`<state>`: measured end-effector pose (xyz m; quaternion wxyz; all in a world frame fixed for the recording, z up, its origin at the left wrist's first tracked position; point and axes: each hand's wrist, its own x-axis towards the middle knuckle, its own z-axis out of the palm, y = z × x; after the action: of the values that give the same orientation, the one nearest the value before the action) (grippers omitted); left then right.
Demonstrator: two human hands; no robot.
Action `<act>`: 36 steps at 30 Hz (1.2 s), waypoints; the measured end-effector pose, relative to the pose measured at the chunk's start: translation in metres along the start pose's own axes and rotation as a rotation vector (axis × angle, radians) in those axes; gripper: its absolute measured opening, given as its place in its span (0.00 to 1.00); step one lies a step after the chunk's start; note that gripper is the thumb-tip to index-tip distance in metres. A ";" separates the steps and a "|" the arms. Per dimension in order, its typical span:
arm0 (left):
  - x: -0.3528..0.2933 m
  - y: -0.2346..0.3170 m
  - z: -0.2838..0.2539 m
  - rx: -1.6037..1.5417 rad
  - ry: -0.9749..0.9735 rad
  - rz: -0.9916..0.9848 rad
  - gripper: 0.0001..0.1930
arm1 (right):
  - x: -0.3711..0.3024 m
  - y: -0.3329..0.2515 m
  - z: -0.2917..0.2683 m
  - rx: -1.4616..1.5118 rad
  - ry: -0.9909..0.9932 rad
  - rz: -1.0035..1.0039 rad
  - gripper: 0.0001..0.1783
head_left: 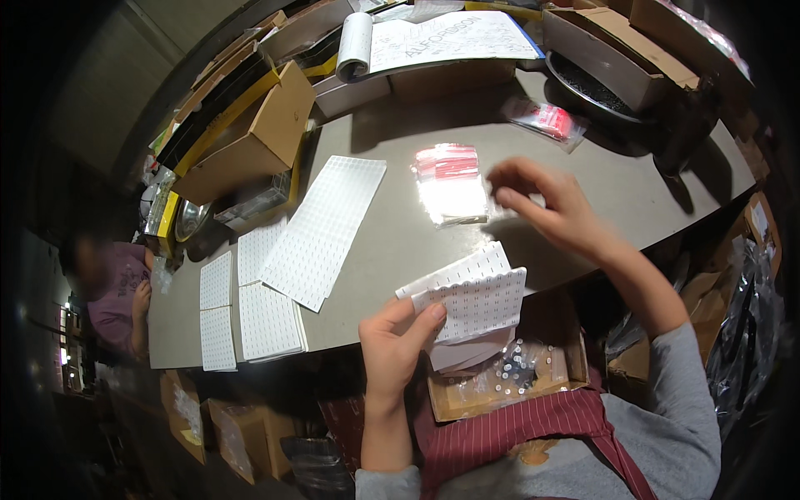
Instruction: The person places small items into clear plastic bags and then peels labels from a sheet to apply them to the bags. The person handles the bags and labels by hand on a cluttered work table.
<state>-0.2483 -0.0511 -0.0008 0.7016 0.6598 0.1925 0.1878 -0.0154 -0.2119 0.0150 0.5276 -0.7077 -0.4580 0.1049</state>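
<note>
My left hand [396,333] pinches a folded stack of white label sheets [475,304] printed with rows of small dark marks, thumb on top. The sheets tilt up over the table's near edge. Just right of a stack of clear zip bags [450,183] with red-and-white tops hovers my right hand [542,204]. Its fingers curl toward the thumb and are slightly blurred; whatever lies between them I cannot make out. Below the held sheets, an open cardboard box [575,358] at my lap contains small plastic bags with round white and dark pieces [517,367].
More label sheets [325,229] and smaller stacks [271,321] lie left on the grey table [375,133]. Another bag pack [550,121] sits at the far right by a round dark tray [596,87]. Cardboard boxes [250,142] and a notepad [450,42] line the back. A person [117,283] is at left.
</note>
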 end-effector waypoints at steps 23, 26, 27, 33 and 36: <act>0.006 -0.001 0.011 -0.010 -0.058 -0.001 0.08 | -0.017 0.039 -0.045 -0.503 -0.182 -0.224 0.26; 0.007 0.002 0.016 0.027 -0.086 0.032 0.07 | -0.023 0.027 -0.039 -0.341 0.038 -0.220 0.15; 0.007 0.002 0.017 0.052 -0.099 0.047 0.07 | -0.021 0.022 -0.040 -0.348 0.004 -0.212 0.15; 0.014 -0.005 0.022 0.121 -0.064 0.081 0.06 | 0.014 0.034 -0.037 -0.674 -0.010 0.012 0.25; 0.012 -0.005 0.013 0.151 -0.173 0.049 0.08 | 0.031 0.054 -0.045 -0.603 -0.282 0.015 0.27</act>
<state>-0.2317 -0.0565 -0.0057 0.6589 0.7292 0.1288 0.1324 0.0598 -0.2189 -0.0008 0.2250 -0.8138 -0.5318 0.0654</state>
